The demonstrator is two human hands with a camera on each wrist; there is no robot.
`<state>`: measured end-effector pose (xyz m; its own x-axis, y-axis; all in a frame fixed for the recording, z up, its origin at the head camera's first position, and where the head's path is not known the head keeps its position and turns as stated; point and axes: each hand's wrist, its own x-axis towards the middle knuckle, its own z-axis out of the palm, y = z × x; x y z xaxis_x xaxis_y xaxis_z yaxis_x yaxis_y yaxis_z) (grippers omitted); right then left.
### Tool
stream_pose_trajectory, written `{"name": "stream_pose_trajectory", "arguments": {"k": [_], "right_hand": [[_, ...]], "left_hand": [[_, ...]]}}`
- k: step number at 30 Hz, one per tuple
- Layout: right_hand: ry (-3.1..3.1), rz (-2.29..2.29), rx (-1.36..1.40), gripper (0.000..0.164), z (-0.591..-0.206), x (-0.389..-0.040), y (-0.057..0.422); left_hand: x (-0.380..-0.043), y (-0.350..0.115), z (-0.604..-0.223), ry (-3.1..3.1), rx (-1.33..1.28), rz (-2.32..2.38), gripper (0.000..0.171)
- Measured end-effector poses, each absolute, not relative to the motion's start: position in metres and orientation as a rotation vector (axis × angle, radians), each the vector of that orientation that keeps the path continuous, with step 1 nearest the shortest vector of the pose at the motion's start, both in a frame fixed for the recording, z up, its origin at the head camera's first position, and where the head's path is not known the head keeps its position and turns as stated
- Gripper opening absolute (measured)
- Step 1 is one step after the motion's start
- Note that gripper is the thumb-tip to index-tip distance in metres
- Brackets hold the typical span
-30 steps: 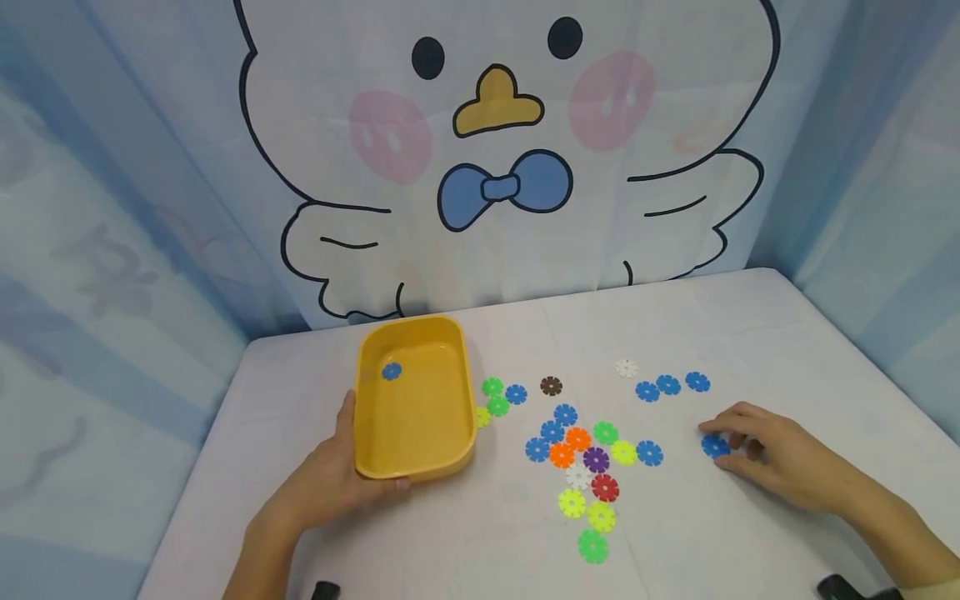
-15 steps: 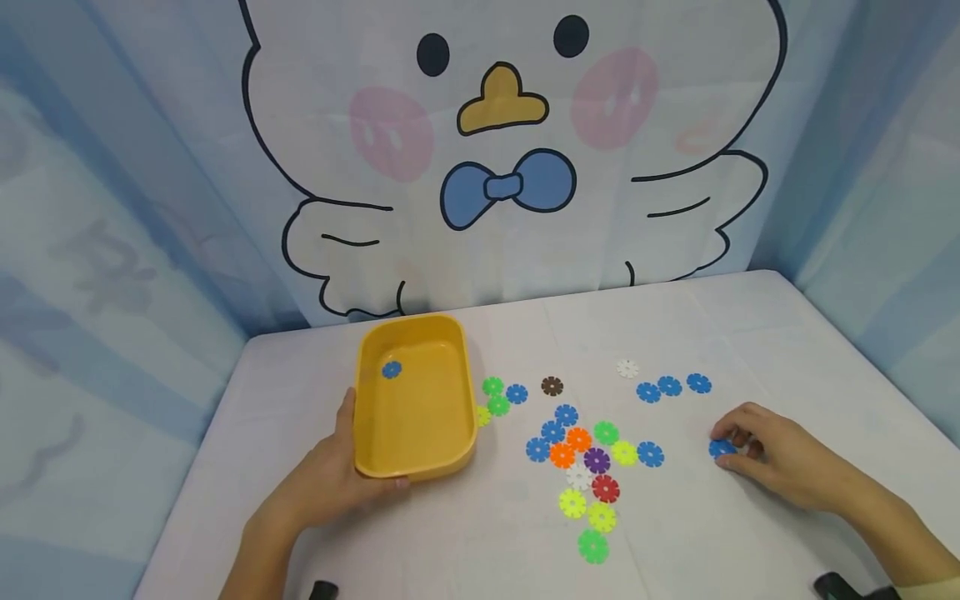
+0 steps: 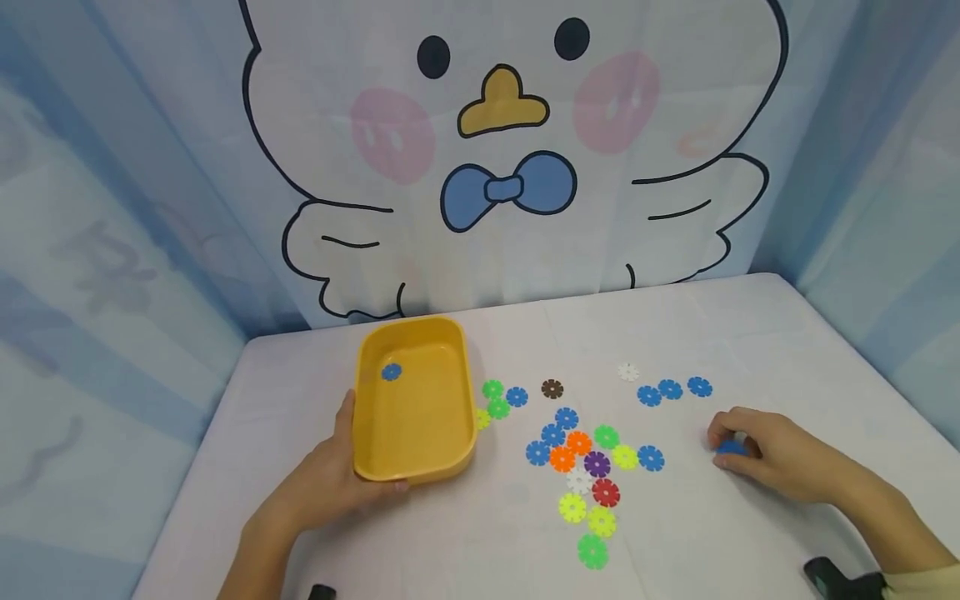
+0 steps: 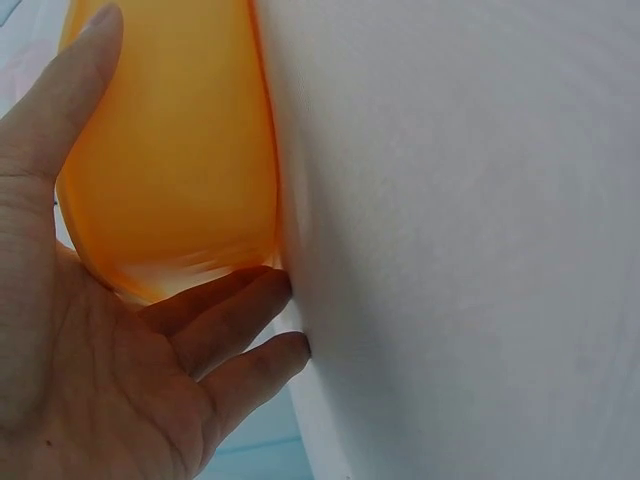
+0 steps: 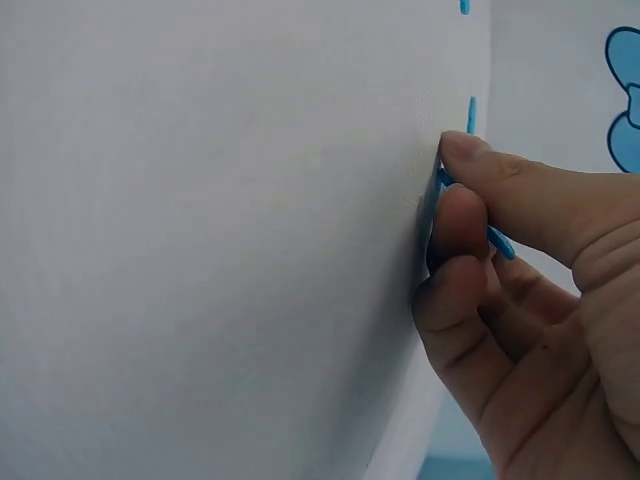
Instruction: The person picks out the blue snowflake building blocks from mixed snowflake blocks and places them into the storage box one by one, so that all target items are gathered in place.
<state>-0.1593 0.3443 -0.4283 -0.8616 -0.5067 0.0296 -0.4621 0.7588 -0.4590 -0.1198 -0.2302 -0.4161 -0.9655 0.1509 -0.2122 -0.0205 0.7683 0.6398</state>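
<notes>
A yellow tray [image 3: 408,425] sits at the left of the table with one blue notched disc [image 3: 392,372] inside. My left hand [image 3: 330,483] curls round its near left corner, thumb along the left side. In the left wrist view, fingertips [image 4: 270,290] of that hand touch the tabletop beside the tray wall [image 4: 180,130]. At the right, my right hand [image 3: 780,454] pinches another blue notched plastic disc [image 3: 731,448] between thumb and fingers. That disc [image 5: 502,243] appears tilted up from the table in the right wrist view, partly hidden by the fingers.
Several notched discs, including an orange one [image 3: 562,459] and a red one [image 3: 606,492], lie across the middle of the white table [image 3: 465,550]. A row of three blue discs [image 3: 671,389] lies beyond the right hand. A printed curtain [image 3: 510,250] stands behind.
My right hand has drawn its blue disc slightly rightward and tilted it up, so less of the disc shows. The left hand and tray stay in place.
</notes>
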Motion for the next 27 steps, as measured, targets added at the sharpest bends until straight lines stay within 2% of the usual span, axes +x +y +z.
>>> {"name": "stream_pose_trajectory", "arguments": {"k": [7,14,27], "right_hand": [[2.842,-0.683,-0.751,0.022,-0.425,-0.161,0.345],[2.832,-0.699,-0.688,0.033,-0.424,-0.161,0.345],[2.919,-0.726,-0.673,0.038,-0.419,-0.167,0.332]], "left_hand": [[-0.120,-0.229,-0.417,2.704,0.095,0.999,0.147],[-0.120,-0.229,-0.416,2.722,0.115,0.987,0.147],[-0.120,-0.229,-0.416,2.726,0.117,0.979,0.147]]}}
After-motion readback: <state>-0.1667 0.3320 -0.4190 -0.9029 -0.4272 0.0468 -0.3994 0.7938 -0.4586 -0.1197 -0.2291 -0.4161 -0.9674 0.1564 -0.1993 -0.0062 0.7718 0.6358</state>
